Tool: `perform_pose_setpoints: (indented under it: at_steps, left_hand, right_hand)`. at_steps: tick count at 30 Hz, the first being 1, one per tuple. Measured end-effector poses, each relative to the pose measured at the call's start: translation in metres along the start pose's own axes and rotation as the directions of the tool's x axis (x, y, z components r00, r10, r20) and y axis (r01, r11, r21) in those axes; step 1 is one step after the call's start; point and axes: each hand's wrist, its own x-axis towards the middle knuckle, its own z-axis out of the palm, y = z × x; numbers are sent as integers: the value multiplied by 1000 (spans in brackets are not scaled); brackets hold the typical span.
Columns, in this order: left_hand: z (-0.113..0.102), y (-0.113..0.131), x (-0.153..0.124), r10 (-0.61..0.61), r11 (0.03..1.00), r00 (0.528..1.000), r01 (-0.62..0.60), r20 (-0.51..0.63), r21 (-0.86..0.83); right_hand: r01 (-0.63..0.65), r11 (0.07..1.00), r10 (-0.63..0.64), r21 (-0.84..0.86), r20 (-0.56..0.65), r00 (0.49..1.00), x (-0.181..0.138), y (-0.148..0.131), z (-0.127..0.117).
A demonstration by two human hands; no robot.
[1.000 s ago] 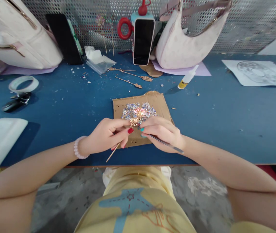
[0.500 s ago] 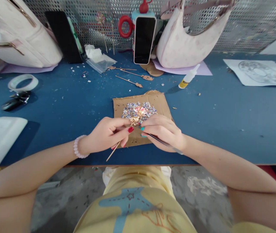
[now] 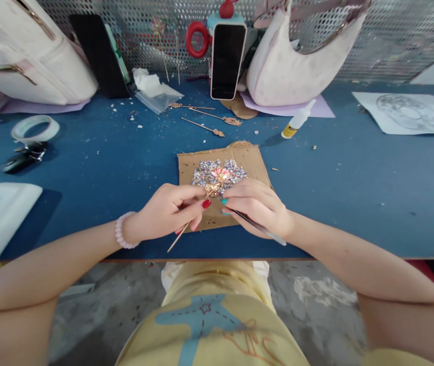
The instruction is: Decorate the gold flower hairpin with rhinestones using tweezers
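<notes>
Between thumb and fingers, my left hand (image 3: 174, 207) grips a gold hairpin (image 3: 212, 190) by its ornate head; its thin stick slants down toward the table's front edge. My right hand (image 3: 259, 207) is closed around slim metal tweezers (image 3: 264, 230), whose tips point at the hairpin's head and are partly hidden by the fingers. Just beyond both hands lies a heap of small glittering rhinestones (image 3: 205, 172), with a pink and gold flower-like piece (image 3: 221, 174) in its middle. All of it rests on a piece of brown cardboard (image 3: 253, 158).
Behind the cardboard lie several gold hairpins (image 3: 217, 132), a glue bottle (image 3: 297, 120) and a phone (image 3: 228, 61) propped upright. To the left are a tape roll (image 3: 35, 129), a black-handled tool (image 3: 24, 157) and a white block (image 3: 5, 223). Bags (image 3: 300, 66) line the mesh back.
Both hands keep nearly the same place and hold. The rear end of the tweezers has shifted very slightly in my right hand.
</notes>
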Motion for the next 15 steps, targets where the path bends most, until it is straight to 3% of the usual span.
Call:
perform_pose_setpoints:
  at_steps: [15]
  left_hand:
    - [-1,0,0,6,1000,1000,-6,1,21]
  right_hand:
    - [19,1000,-20,16,26,999,-3,1,-1]
